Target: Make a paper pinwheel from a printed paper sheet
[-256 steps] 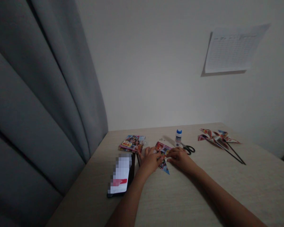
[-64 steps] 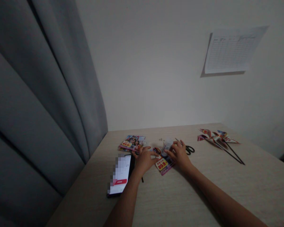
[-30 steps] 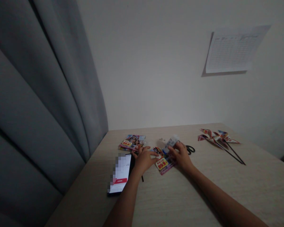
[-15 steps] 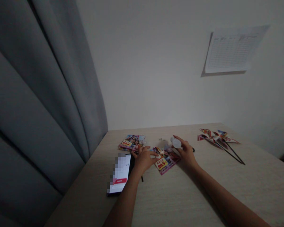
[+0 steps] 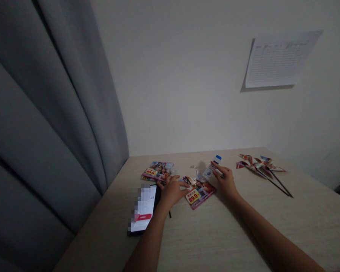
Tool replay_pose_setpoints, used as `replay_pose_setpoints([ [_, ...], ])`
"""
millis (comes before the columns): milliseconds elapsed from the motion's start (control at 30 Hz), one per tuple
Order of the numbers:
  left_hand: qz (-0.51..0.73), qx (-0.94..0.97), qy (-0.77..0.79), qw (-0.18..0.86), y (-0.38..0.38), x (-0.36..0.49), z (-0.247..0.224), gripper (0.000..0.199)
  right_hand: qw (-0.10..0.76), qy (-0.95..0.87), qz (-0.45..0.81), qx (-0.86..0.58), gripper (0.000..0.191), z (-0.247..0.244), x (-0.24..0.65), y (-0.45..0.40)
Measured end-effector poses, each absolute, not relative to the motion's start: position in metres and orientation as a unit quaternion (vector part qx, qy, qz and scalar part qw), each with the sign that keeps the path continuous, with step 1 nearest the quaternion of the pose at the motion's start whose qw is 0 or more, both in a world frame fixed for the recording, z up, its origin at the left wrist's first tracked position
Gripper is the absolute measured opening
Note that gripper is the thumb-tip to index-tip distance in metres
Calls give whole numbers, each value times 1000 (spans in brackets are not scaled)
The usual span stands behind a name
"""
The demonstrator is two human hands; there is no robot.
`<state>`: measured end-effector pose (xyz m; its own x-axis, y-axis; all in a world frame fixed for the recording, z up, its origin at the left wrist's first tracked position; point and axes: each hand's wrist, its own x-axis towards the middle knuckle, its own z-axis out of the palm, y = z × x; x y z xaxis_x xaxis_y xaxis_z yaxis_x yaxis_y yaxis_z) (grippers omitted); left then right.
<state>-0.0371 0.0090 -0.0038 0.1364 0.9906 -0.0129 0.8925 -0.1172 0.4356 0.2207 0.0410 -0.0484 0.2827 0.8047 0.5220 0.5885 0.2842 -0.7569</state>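
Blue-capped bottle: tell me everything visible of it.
The blue-capped bottle is whitish, apparently plastic, with dark printing and a blue cap at its upper end. It is tilted, cap end leaning right, gripped and partly hidden by the right hand. Its lower end is near the printed sheet; contact is unclear.

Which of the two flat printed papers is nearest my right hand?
The front printed paper, lying between your left hand and right hand; the back printed paper lies beyond the phone.
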Motion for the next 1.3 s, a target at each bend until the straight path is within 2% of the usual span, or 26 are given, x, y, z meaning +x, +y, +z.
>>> replay_pose_setpoints([
  [300, 142, 738, 639, 167, 9, -37, -3, 21, 446, -678, -82, -579, 34, -46, 231, 41],
  [700, 138, 740, 640, 157, 8, -36, -4, 23, 334, -719, -176, -584, 41, -34, 221, 31],
  [1067, 137, 737, 641, 162, 7, -34, -3, 21, 329, -722, -163, -587, 46, -36, 217, 28],
  [1300, 141, 737, 639, 169, 6, -35, -1, 21, 362, -715, -158, -577, 39, -32, 217, 26],
])
